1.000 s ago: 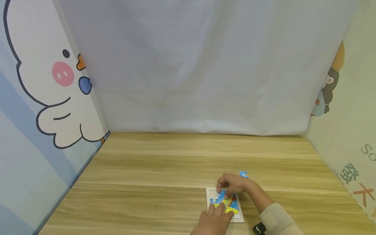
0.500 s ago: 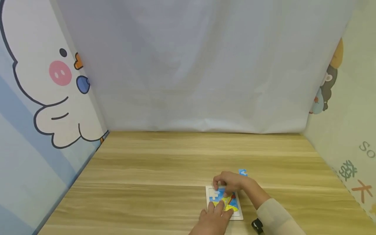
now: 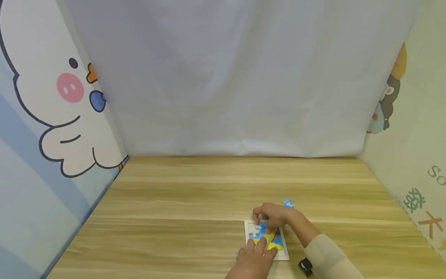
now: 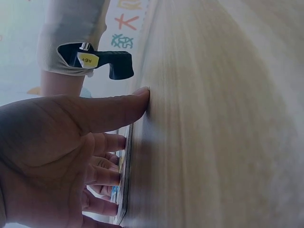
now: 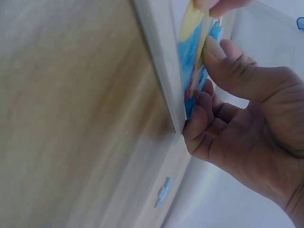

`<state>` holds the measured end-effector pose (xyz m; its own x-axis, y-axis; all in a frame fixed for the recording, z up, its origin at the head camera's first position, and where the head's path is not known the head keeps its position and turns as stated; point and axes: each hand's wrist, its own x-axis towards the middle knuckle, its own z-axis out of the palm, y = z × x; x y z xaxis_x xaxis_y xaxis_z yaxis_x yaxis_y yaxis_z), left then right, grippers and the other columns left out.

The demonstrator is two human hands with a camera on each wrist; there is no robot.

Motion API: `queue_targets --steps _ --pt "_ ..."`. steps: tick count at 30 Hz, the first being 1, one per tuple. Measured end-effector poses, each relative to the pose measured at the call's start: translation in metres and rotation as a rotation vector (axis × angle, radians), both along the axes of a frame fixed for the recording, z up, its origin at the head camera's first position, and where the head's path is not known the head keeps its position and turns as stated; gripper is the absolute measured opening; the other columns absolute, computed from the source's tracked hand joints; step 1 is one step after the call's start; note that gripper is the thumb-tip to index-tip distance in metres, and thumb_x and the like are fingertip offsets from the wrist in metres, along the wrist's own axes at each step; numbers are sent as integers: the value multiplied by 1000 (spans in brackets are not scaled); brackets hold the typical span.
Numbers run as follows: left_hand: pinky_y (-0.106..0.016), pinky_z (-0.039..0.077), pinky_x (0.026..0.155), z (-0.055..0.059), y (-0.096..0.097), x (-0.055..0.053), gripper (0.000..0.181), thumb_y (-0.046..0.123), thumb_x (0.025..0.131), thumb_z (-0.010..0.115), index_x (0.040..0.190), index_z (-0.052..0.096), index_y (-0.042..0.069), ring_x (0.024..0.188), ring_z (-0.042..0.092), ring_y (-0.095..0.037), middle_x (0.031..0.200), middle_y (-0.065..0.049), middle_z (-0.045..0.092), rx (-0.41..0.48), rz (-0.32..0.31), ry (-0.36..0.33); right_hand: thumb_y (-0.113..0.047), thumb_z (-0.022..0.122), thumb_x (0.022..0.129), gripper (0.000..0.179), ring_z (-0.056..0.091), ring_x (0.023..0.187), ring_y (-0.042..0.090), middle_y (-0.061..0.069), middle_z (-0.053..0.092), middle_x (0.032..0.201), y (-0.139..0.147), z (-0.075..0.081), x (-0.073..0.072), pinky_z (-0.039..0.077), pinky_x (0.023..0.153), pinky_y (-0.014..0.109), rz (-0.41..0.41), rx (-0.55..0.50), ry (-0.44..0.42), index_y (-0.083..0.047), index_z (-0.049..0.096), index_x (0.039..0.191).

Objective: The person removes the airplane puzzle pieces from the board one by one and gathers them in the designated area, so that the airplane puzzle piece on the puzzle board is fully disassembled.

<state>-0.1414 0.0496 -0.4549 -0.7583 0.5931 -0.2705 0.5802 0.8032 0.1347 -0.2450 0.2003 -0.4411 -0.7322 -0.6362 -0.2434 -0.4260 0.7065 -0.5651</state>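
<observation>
On the worktop (image 3: 174,209) lies the jigsaw puzzle (image 3: 273,239); I see the left grip (image 3: 252,260) spread wide across it, the right grip (image 3: 273,214) curled over its far part, whether pinching anything I cannot tell.

Worktop (image 3: 174,193): yellow-brown, wood-grain finish, grain running side to side. From where I stand at its near edge, it is enclosed on three sides. At the far edge hangs a plain grey-white sheet (image 3: 223,77), shallowly creased, its hem down at the worktop. Along the worktop's left edge, a pale blue wall (image 3: 28,217) with darker diagonal bands carries a large white cartoon figure (image 3: 38,85), pink-cheeked and dark-outlined. Along the right edge, a pale greenish wall (image 3: 400,162) bears a partly covered grey cartoon animal (image 3: 390,101) and green and orange lettering (image 3: 431,222). Light over the worktop: soft, diffuse.
</observation>
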Motion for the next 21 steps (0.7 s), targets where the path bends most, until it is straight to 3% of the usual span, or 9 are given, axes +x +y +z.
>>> queue_targets --steps 6,13,21 --pt "-43 45 79 -4 -1 -1 78 62 62 71 133 45 39 100 39 -20 126 8 37 13 18 2 17 69 65 38 33 57 8 -5 37 63 1 -3 3 31 52 20 -43 -78 -30 -14 56 83" --pt "-42 46 79 -6 0 -2 76 63 65 69 133 45 41 101 40 -20 126 9 37 14 37 1 11 71 69 37 44 74 16 0 48 80 2 -8 7 41 64 30 -107 -65 -2 -15 55 91" --pt "-44 46 83 -8 1 -2 78 65 63 68 134 45 41 107 40 -21 132 10 36 10 45 -17 11 69 71 30 45 76 18 2 49 80 6 -11 11 41 66 32 -138 -131 0 -10 56 89"
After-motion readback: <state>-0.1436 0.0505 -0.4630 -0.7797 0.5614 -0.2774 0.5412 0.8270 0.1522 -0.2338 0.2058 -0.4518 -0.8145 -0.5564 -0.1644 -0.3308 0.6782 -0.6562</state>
